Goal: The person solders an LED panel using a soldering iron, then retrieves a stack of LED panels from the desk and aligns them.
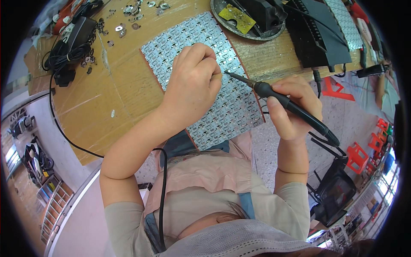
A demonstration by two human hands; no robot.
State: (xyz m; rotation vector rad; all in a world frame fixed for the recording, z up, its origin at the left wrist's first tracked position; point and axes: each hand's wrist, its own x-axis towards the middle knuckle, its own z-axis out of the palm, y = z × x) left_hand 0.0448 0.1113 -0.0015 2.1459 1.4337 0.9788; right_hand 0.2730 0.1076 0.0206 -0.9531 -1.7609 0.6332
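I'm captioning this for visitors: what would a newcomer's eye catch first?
A silvery panel overhangs the near edge of the table. Above it, the right hand holds a black soldering iron, its tip close to the left hand. Beyond lies a round dish with a yellow sponge.

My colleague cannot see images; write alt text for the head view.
A person's right hand holds a slender black soldering iron, tip over a silvery rectangular circuit panel; the left hand is curled beside the tip.

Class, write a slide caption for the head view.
Soldering iron in the right hand, angled over a circuit-board panel, its tip close to the curled left hand.
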